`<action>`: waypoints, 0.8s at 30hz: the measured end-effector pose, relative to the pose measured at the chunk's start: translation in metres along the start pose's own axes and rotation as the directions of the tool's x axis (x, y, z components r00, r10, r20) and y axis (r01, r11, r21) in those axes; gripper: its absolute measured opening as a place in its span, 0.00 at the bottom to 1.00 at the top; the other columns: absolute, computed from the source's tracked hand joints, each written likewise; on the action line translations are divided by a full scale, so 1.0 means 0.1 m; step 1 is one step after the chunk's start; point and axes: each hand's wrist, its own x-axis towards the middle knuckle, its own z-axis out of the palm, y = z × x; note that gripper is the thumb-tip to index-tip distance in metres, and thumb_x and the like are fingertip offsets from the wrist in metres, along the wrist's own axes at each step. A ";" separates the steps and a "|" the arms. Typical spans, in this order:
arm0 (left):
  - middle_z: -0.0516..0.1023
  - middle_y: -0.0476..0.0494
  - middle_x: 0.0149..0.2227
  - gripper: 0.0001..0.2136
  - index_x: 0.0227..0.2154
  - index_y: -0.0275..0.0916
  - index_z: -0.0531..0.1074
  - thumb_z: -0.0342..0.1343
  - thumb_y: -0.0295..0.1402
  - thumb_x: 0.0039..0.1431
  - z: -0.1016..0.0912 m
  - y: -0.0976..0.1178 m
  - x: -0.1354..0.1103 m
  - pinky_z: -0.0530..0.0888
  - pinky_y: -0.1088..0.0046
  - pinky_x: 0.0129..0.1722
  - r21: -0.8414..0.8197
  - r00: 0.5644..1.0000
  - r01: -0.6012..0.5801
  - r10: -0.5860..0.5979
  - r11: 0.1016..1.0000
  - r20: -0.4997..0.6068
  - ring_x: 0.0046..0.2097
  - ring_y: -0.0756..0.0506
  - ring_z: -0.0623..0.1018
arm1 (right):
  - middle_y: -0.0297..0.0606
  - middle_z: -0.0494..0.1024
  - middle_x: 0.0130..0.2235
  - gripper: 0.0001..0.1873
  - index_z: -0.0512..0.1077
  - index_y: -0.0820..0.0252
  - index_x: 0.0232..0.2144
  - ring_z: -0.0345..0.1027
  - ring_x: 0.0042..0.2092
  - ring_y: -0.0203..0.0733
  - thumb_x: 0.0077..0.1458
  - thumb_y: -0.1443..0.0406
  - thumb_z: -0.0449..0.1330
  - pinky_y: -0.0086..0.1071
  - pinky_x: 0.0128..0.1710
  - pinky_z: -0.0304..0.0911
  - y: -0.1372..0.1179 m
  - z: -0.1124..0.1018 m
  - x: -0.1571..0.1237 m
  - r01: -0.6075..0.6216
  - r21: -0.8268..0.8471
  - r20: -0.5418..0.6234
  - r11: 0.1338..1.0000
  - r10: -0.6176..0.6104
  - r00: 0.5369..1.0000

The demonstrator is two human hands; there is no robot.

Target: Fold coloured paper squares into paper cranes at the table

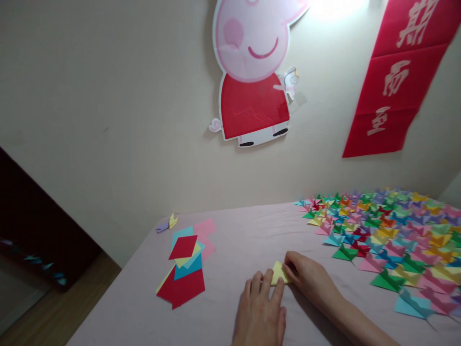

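A small folded yellow paper [278, 273] lies on the pink table [245, 235]. My left hand [260, 307] rests flat on the table with its fingertips pressing the paper's near edge. My right hand [309, 278] comes in from the right, fingers curled and pinching the paper's right side. Both hands touch the same sheet.
A loose pile of coloured paper squares [185, 266] lies to the left. Two small folded pieces [168, 223] sit near the far left edge. Many folded paper cranes [392, 240] cover the right side. A cartoon pig cutout [254, 72] and red banner [398, 77] hang on the wall.
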 end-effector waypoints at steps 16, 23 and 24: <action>0.75 0.45 0.54 0.22 0.57 0.41 0.69 0.52 0.47 0.65 -0.09 0.07 0.10 0.68 0.52 0.53 0.048 0.996 -0.051 0.047 0.998 0.082 0.49 0.37 0.73 | 0.39 0.78 0.37 0.09 0.68 0.56 0.41 0.73 0.37 0.43 0.61 0.66 0.49 0.32 0.36 0.63 0.03 0.07 -0.05 0.098 0.070 -0.072 0.993 -0.093 0.993; 0.74 0.45 0.56 0.21 0.57 0.42 0.68 0.52 0.44 0.65 -0.16 0.09 0.11 0.66 0.49 0.55 0.034 0.990 -0.021 0.016 0.999 0.137 0.51 0.36 0.72 | 0.40 0.74 0.43 0.12 0.71 0.54 0.40 0.67 0.45 0.48 0.52 0.68 0.55 0.39 0.46 0.61 0.06 0.06 -0.20 0.186 0.126 -0.147 0.975 -0.167 0.975; 0.73 0.45 0.56 0.21 0.57 0.43 0.68 0.52 0.44 0.65 -0.17 0.09 0.11 0.66 0.49 0.55 0.030 0.989 -0.015 0.010 0.999 0.145 0.51 0.36 0.72 | 0.40 0.74 0.43 0.13 0.72 0.55 0.40 0.67 0.45 0.48 0.51 0.69 0.55 0.39 0.46 0.60 0.06 0.05 -0.20 0.167 0.115 -0.147 0.979 -0.149 0.978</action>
